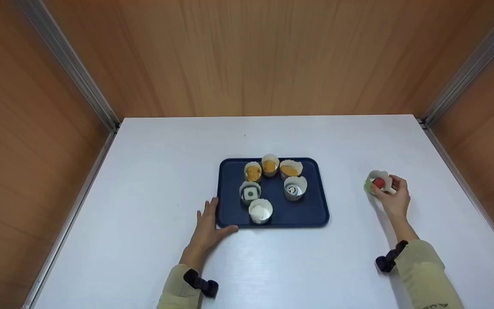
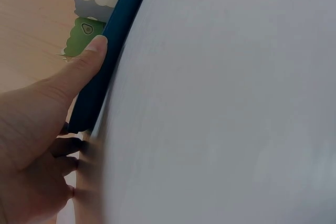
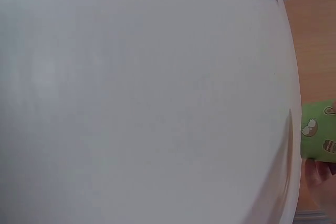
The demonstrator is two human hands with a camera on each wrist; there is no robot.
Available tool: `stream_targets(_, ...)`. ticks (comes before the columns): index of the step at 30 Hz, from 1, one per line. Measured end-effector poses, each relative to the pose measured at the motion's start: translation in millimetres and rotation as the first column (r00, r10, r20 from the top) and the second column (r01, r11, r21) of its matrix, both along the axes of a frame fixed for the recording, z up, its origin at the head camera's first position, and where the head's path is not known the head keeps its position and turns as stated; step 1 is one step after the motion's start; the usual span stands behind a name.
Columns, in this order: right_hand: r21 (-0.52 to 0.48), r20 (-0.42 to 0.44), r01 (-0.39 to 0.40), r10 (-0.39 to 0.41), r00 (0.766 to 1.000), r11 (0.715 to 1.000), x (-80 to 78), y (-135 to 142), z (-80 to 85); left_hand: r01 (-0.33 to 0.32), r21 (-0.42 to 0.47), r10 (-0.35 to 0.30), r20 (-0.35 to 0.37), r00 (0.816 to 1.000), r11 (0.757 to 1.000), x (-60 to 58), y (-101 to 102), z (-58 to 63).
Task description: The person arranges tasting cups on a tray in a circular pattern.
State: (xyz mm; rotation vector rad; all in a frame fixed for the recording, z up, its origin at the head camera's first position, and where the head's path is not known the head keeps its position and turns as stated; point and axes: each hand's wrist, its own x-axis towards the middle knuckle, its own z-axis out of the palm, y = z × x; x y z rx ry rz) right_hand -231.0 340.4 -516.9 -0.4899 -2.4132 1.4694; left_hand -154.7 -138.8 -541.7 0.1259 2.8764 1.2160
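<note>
In the head view my right hand (image 1: 395, 198) pinches a small green paper cup (image 1: 368, 185) with a wavy white rim and a red ball-like thing (image 1: 378, 183) inside, off to the right of the tray. The right wrist view catches only the printed green side of that cup (image 3: 317, 132) and a few fingertips. My left hand (image 1: 207, 227) touches the near left corner of the dark blue tray (image 1: 302, 216), fingers along its left side and thumb at the front edge. In the left wrist view the thumb lies against the tray rim (image 2: 94, 95).
Several wavy-rimmed paper cups stand on the tray: three with orange-yellow contents (image 1: 269, 166), one with a white-and-green piece (image 1: 250, 193), one with a silvery round thing (image 1: 292, 189), and one whitish inside (image 1: 260, 211). Wooden panels (image 1: 247, 56) wall the white table (image 1: 165, 171).
</note>
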Motion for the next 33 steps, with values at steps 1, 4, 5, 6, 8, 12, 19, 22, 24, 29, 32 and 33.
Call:
stream_targets(1, 0.001, -0.008, -0.005, 0.005, 1.000, 1.000, 0.8, -1, -0.6, -0.001, 0.003, 0.001, 0.004, 1.000, 1.000, 0.2, 0, -0.1)
stream_targets(4, -0.009, -0.052, -0.029, 0.029, 0.998, 1.000, 2.5, -3, -5.6, -0.001, 0.009, 0.001, 0.010, 1.000, 1.000, 0.5, 0, 0.0)
stream_targets(5, -0.005, -0.064, -0.041, 0.041, 0.997, 0.999, 3.1, -3, -7.2, 0.001, 0.009, -0.001, 0.010, 1.000, 1.000, 0.4, 0, 0.1)
stream_targets(6, 0.001, -0.076, -0.050, 0.050, 0.996, 0.999, 3.1, -3, -10.4, 0.004, 0.008, -0.004, 0.008, 1.000, 1.000, 0.4, -1, 0.3)
stream_targets(8, 0.004, -0.095, -0.081, 0.081, 0.992, 0.997, 3.0, -1, -16.2, 0.006, 0.005, -0.006, 0.004, 1.000, 1.000, 0.3, -1, 0.5)
stream_targets(12, 0.009, -0.110, -0.123, 0.123, 0.986, 0.992, 6.4, -6, -17.0, 0.010, 0.005, -0.010, -0.011, 1.000, 1.000, 0.0, -1, 1.0)
stream_targets(19, -0.008, -0.135, -0.141, 0.138, 0.981, 0.990, 19.0, -30, 2.2, 0.000, -0.001, 0.000, -0.002, 1.000, 1.000, 0.3, 0, -0.3)
stream_targets(22, -0.011, -0.119, -0.171, 0.169, 0.978, 0.985, 23.1, -35, 6.1, -0.004, 0.001, 0.004, 0.009, 1.000, 1.000, 0.3, 0, -0.3)
stream_targets(24, -0.008, -0.116, -0.195, 0.193, 0.974, 0.981, 25.9, -38, 8.3, -0.007, 0.002, 0.007, 0.014, 1.000, 1.000, 0.1, 0, -0.1)
stream_targets(29, -0.013, -0.113, -0.258, 0.255, 0.960, 0.966, 33.4, -47, 13.8, -0.005, 0.006, 0.005, 0.021, 1.000, 1.000, -0.2, 0, -0.1)
stream_targets(32, -0.039, -0.108, -0.284, 0.278, 0.954, 0.958, 37.7, -53, 16.3, -0.004, 0.006, 0.004, 0.020, 1.000, 1.000, -0.3, 0, -0.4)
stream_targets(33, -0.048, -0.107, -0.291, 0.284, 0.953, 0.956, 38.9, -55, 16.8, -0.004, 0.006, 0.004, 0.019, 1.000, 1.000, -0.5, 0, -0.6)
